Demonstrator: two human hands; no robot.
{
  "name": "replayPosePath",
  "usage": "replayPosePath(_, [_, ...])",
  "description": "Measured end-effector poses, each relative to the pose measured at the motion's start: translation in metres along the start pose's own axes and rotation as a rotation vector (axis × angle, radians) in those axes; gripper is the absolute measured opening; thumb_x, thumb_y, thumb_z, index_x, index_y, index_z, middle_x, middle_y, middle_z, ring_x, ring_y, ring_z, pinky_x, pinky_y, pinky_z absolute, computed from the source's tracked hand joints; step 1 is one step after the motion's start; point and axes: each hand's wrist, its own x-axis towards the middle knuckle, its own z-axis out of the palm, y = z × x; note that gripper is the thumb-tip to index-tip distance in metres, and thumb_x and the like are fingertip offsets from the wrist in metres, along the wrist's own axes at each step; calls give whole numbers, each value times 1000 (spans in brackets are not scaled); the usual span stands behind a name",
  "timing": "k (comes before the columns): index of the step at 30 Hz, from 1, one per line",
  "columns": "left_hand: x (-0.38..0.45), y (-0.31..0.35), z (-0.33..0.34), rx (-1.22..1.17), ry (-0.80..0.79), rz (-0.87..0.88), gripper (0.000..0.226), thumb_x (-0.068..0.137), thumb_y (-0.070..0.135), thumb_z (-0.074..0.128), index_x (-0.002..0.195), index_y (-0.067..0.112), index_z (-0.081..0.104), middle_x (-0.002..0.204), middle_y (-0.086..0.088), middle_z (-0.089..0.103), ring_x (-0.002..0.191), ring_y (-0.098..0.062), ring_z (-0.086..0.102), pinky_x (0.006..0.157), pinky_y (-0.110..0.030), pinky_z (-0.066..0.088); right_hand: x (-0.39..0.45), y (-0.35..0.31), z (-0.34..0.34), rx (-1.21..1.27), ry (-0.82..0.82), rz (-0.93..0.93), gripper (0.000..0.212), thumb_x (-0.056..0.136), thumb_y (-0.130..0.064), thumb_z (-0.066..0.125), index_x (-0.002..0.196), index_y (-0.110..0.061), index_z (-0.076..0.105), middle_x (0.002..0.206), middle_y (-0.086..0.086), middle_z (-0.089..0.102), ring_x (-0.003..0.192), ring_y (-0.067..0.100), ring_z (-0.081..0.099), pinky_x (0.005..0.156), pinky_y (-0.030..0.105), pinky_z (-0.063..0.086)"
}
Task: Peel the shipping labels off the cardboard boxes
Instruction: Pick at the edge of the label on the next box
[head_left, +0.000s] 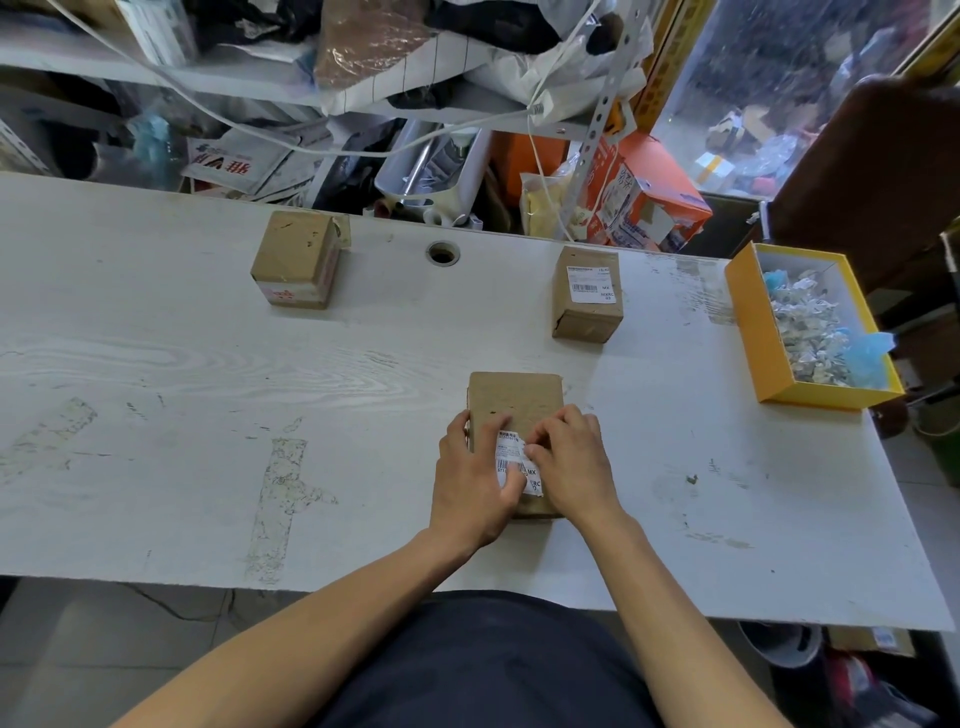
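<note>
Now, near box (514, 410): six o'clock on the white table (208, 364).
Left hand (475, 483): holds the box, thumb pressing its shipping label (517, 462).
Right hand (571, 457): fingertips pinching the label's crumpled edge.

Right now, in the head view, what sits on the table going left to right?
Far-left cardboard box → cable hole → left hand and right hand peeling the label on the near box → labelled box → yellow tray.
</note>
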Motion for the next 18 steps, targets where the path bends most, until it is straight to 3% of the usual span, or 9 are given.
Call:
replayPosePath(4, [0, 0, -1, -1, -8, 13, 60, 80, 39, 50, 137, 40, 34, 150, -5, 26, 127, -27, 39, 95, -44, 49, -8, 5, 3, -28, 72, -129, 8, 91, -17, 60, 84, -22, 58, 89, -9, 56, 91, 17, 49, 81, 33, 41])
replayPosePath(7, [1, 0, -1, -12, -26, 12, 61, 80, 41, 48, 139, 43, 32, 153, -5, 23, 131, -27, 35, 98, -44, 47, -11, 8, 3, 49, 112, -136, 9, 89, -17, 63, 96, -22, 65, 84, -11, 59, 85, 13, 50, 80, 31, 43])
replayPosePath(9, [0, 0, -2, -31, -50, 13, 63, 83, 41, 47, 144, 45, 30, 156, -5, 18, 135, -27, 30, 104, -43, 44, -14, 11, 6, 157, 130, -96, 18, 86, -17, 68, 103, -21, 71, 86, -13, 58, 88, 12, 51, 81, 26, 43])
replayPosePath(13, [2, -6, -7, -81, -139, 36, 66, 89, 41, 50, 149, 51, 24, 162, 3, 5, 141, -26, 22, 112, -38, 33, -16, 16, 11, 364, 154, 92, 11, 79, -18, 77, 90, -21, 77, 94, -12, 52, 101, 13, 51, 87, 23, 44])
replayPosePath(18, [4, -27, -22, -133, -223, 92, 81, 76, 59, 61, 146, 60, 20, 161, 17, 6, 140, -17, 28, 111, -37, 37, -13, 12, 12, 375, 142, 129, 5, 81, -16, 75, 84, -18, 71, 99, -10, 48, 106, 11, 40, 88, 18, 34])
